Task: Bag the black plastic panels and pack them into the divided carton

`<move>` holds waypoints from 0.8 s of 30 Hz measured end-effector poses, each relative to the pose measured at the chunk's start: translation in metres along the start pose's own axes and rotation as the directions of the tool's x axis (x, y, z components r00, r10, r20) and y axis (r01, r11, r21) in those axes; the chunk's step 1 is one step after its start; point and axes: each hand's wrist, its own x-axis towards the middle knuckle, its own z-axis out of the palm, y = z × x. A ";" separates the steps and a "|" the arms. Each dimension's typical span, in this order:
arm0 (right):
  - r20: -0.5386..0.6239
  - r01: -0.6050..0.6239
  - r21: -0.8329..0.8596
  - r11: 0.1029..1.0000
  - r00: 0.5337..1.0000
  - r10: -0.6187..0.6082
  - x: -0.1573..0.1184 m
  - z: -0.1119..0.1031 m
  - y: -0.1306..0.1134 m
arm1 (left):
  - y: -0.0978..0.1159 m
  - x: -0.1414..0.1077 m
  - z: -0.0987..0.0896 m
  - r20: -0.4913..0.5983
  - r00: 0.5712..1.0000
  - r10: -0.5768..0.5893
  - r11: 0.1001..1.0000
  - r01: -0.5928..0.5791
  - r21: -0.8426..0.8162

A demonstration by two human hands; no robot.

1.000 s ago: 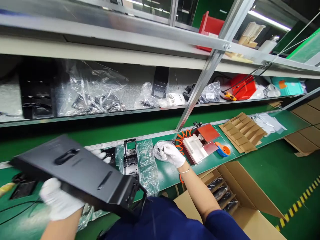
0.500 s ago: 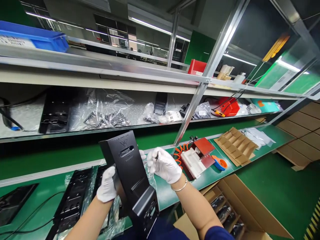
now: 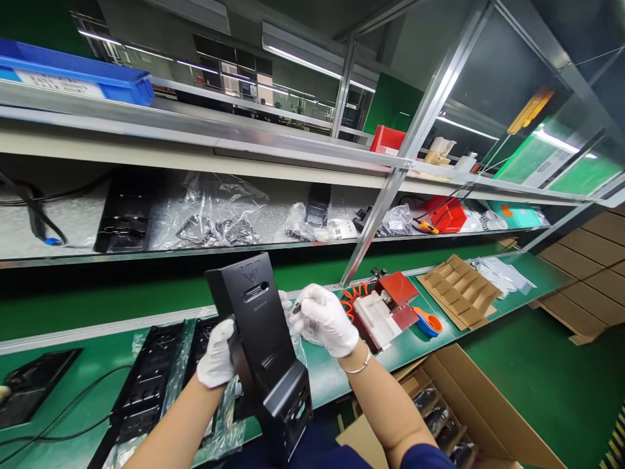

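A long black plastic housing (image 3: 263, 332) with a triangular warning mark and an oval slot is held tilted over the bench. My left hand (image 3: 218, 355), in a white glove, wraps round its left side, with fingertips showing past the far edge. Just right of the housing's upper part is my right hand (image 3: 325, 320), also gloved. Its thumb and fingers pinch a small dark piece (image 3: 297, 308), too small to name. Behind my left hand, black perforated panels (image 3: 151, 371) in clear plastic wrap lie on the green bench.
A red and white fixture (image 3: 385, 309) with an orange coiled hose stands right, beside an orange-blue tape roll (image 3: 428, 322). Cardboard dividers (image 3: 456, 290) lie farther along. An open carton (image 3: 488, 397) sits low right. The shelf (image 3: 273, 242) above carries bagged parts.
My right hand, still pinching the small dark piece, has shifted slightly and turned its fingertips toward the housing. The housing stays in my left hand; the whole view has moved a little.
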 end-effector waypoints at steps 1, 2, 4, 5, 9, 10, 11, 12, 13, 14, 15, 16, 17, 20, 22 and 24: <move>-0.041 0.041 -0.074 0.996 0.998 -0.044 0.003 0.006 -0.002 | -0.002 0.000 -0.004 -0.074 0.997 0.026 1.000 -0.025 0.011; -0.084 0.100 -0.158 0.982 0.990 -0.114 0.006 0.012 -0.004 | -0.005 0.001 -0.009 -0.158 0.986 0.062 0.998 -0.059 0.023; -0.127 0.222 -0.349 0.910 0.951 -0.281 0.013 0.025 -0.007 | -0.010 0.002 -0.014 -0.300 0.945 0.130 0.992 -0.124 0.039; -0.127 0.274 -0.430 0.861 0.925 -0.358 0.016 0.031 -0.007 | -0.012 0.002 -0.015 -0.341 0.929 0.146 0.989 -0.142 0.036; -0.145 0.347 -0.546 0.763 0.857 -0.494 0.029 0.044 0.006 | -0.014 0.001 0.000 -0.330 0.936 0.121 0.992 -0.128 0.001; -0.167 0.339 -0.542 0.769 0.853 -0.495 0.031 0.045 0.010 | -0.014 0.000 0.005 -0.304 0.945 0.118 0.992 -0.126 -0.007; -0.187 0.330 -0.536 0.777 0.851 -0.490 0.033 0.046 0.015 | -0.014 0.000 0.009 -0.279 0.953 0.119 0.992 -0.128 -0.013; -0.204 0.323 -0.526 0.787 0.850 -0.485 0.035 0.047 0.019 | -0.014 0.000 0.011 -0.260 0.958 0.125 0.991 -0.135 -0.021; -0.218 0.316 -0.516 0.797 0.851 -0.478 0.037 0.048 0.022 | -0.014 0.000 0.013 -0.249 0.959 0.134 0.989 -0.145 -0.027; -0.229 0.307 -0.505 0.807 0.854 -0.468 0.039 0.049 0.024 | -0.014 0.000 0.012 -0.244 0.959 0.144 0.987 -0.156 -0.031; -0.236 0.297 -0.496 0.816 0.858 -0.456 0.042 0.050 0.027 | -0.014 0.000 0.011 -0.239 0.960 0.147 0.986 -0.160 -0.036; -0.241 0.288 -0.486 0.825 0.863 -0.443 0.044 0.050 0.029 | -0.015 0.000 0.008 -0.234 0.962 0.144 0.986 -0.158 -0.044; -0.245 0.280 -0.473 0.835 0.869 -0.430 0.048 0.051 0.031 | -0.015 0.001 0.005 -0.229 0.964 0.134 0.987 -0.151 -0.057; -0.268 0.280 -0.375 0.884 0.880 -0.392 0.059 0.050 0.039 | -0.018 0.003 -0.007 -0.224 0.971 0.082 0.989 -0.107 -0.105; -0.285 0.285 -0.251 0.925 0.892 -0.352 0.065 0.048 0.046 | -0.019 0.005 -0.015 -0.219 0.974 0.056 0.988 -0.085 -0.127; -0.279 0.274 -0.146 0.951 0.911 -0.305 0.068 0.045 0.051 | -0.020 0.007 -0.022 -0.193 0.980 0.053 0.986 -0.081 -0.144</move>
